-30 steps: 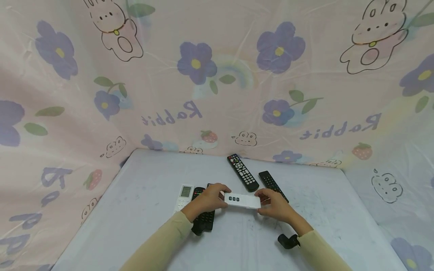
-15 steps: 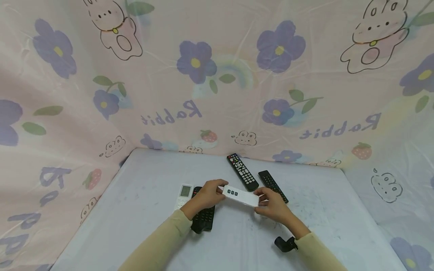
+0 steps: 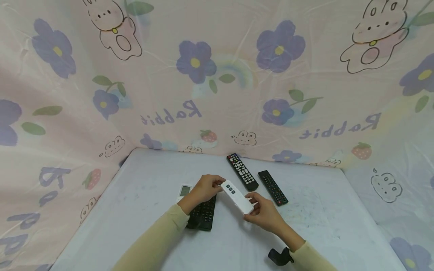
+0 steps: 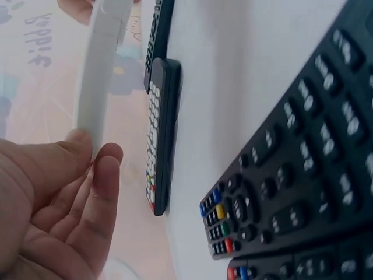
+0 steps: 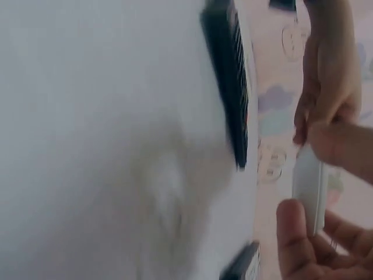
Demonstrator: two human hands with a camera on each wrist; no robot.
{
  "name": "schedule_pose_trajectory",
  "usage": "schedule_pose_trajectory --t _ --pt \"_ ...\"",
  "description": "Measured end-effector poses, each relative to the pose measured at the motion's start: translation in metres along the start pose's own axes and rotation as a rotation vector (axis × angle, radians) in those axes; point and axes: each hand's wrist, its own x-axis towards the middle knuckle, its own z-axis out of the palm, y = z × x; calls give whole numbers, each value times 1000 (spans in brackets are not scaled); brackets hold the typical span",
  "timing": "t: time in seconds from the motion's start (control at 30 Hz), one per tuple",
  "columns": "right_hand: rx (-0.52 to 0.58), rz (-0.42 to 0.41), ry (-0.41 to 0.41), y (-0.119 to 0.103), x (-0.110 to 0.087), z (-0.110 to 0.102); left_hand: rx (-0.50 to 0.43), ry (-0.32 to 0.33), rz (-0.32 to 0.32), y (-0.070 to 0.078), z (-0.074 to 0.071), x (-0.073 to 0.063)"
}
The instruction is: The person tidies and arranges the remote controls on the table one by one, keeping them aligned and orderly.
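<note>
Left hand (image 3: 205, 188) and right hand (image 3: 266, 213) pinching opposite ends, you held the white remote (image 3: 237, 197) above the table (image 3: 149, 180), nearer than the far black remote (image 3: 242, 172); seemingly a positioning step, next calling for steady grips.

White remote (image 3: 238, 198) in smooth plastic

"Anything to read on the backdrop (image 3: 230, 94)?"
"'Rabbit', in purple, twice across the back: once left of the middle, once toward the right, both mirrored."
"And its left side?"
"Bigger purple letters run downward, an R on top; I can't be sure of the rest."
"The white remote (image 3: 236, 196)?"
"Its markings are too small to make out. So are those on the black remotes (image 3: 242, 172)."
</note>
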Motion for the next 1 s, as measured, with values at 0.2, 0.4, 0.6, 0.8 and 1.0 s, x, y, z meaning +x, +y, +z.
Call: schedule_pose_trajectory --t 0.2,0.4,0.6,0.8,1.0 --pt "85 37 6 -11 -7 11 45 -18 17 -2 -8 3" --pt "132 48 39 -16 -12 19 65 -48 32 -6 -10 7" --pt "121 -15 43 -19 -17 26 91 -90 33 -8 -11 10" --pt "71 -69 40 -21 -18 35 102 -150 40 -11 -11 12" --pt "-35 -126 124 -15 -7 49 191 -264 96 -11 -5 17"
